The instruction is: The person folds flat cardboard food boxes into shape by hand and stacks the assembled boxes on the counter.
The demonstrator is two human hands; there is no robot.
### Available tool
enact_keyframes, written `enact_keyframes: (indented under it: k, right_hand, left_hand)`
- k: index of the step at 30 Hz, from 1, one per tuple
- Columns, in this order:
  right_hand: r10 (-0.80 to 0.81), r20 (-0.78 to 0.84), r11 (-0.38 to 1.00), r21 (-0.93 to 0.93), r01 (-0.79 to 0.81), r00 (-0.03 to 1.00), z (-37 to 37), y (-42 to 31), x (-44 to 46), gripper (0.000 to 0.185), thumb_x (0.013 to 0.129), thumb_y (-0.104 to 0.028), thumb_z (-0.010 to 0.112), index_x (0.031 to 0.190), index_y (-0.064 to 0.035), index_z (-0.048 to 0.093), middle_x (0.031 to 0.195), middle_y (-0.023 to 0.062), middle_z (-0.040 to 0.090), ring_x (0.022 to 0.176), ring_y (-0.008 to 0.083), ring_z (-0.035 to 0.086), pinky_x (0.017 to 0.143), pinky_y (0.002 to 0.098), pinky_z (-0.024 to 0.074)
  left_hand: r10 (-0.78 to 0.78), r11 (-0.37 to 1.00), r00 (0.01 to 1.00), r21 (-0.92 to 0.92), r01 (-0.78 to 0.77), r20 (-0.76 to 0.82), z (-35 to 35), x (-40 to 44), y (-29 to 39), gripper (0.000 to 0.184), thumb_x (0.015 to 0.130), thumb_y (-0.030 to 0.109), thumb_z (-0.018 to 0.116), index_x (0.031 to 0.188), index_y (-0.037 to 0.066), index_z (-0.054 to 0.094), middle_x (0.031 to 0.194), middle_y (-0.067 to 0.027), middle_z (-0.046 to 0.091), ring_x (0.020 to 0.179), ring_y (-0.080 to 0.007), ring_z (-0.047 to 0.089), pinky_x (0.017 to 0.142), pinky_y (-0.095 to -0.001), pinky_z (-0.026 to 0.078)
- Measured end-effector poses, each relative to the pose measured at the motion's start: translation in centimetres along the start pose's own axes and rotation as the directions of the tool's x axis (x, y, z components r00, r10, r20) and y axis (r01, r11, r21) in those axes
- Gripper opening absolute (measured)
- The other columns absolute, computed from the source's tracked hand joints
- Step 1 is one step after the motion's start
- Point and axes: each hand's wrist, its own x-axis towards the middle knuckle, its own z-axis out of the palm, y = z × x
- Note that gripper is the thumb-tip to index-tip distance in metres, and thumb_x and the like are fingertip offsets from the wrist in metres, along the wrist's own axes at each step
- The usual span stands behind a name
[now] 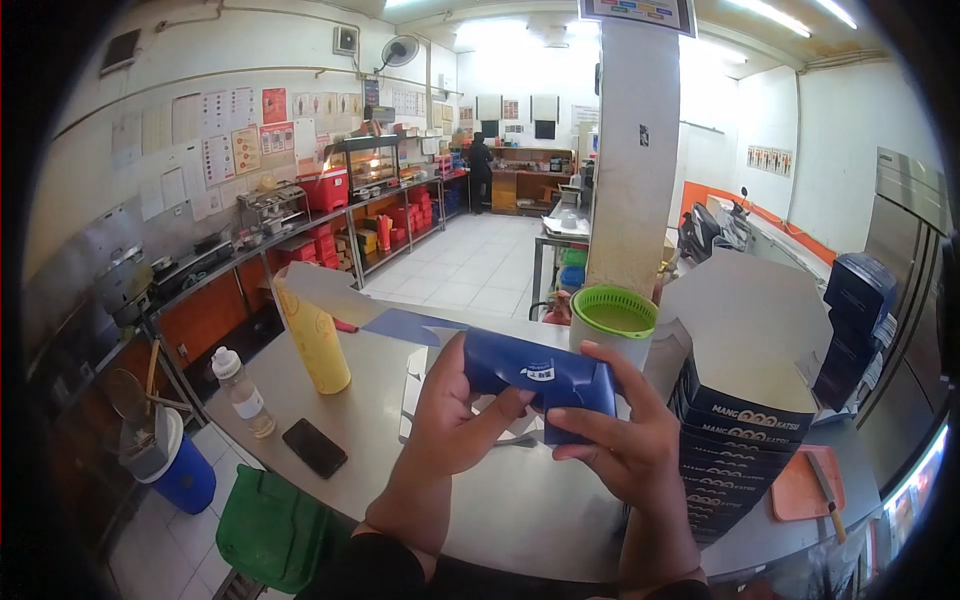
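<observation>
A dark blue printed carton piece (510,362) is held up above the metal table, between both hands. My left hand (462,410) grips its left end, with the thumb across the front near the white logo. My right hand (625,430) holds its right end, fingers on the top edge and on a lower flap. Behind my left hand, pale carton pieces (412,385) lie partly hidden on the table. Close to my right hand rises a tall stack of nested dark blue boxes (745,425) with light inner faces.
On the metal table (380,420) are a phone (315,447), a white-capped bottle (243,393), a yellow roll (312,335), a green-rimmed bucket (613,325) and a knife (826,490) on an orange board (795,487). A green bin (270,525) stands below. A person (480,172) stands far back.
</observation>
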Motion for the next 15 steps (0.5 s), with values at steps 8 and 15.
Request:
enact_keyframes:
  k: [8, 15]
  right_hand:
    - [-0.081, -0.305, 0.997, -0.036, 0.074, 0.949, 0.9, 1.8, -0.6, 0.044, 0.073, -0.022, 0.093, 0.113, -0.0160, 0.075, 0.139, 0.0235, 0.055, 0.119, 0.0387, 0.066, 0.095, 0.0459, 0.0579]
    - [-0.232, -0.309, 0.973, -0.087, 0.216, 0.922, 2.4, 2.7, -0.9, 0.074, 0.078, -0.015, 0.092, 0.139, -0.0100, 0.050, 0.142, 0.0261, 0.053, 0.123, 0.0431, 0.063, 0.102, 0.0492, 0.0545]
  left_hand:
    - [0.002, 0.987, 0.993, -0.158, 0.016, 0.117, 2.6, -0.8, -0.7, 0.051, 0.098, 0.000, 0.069, 0.143, 0.000, 0.044, 0.128, -0.0128, 0.065, 0.117, -0.0184, 0.066, 0.100, -0.0325, 0.051]
    - [-0.034, 0.907, 0.981, -0.405, 0.112, 0.193, 4.0, -0.9, -3.2, 0.055, 0.106, 0.012, 0.059, 0.154, 0.001, 0.036, 0.146, -0.0093, 0.055, 0.133, -0.0169, 0.054, 0.113, -0.0353, 0.041]
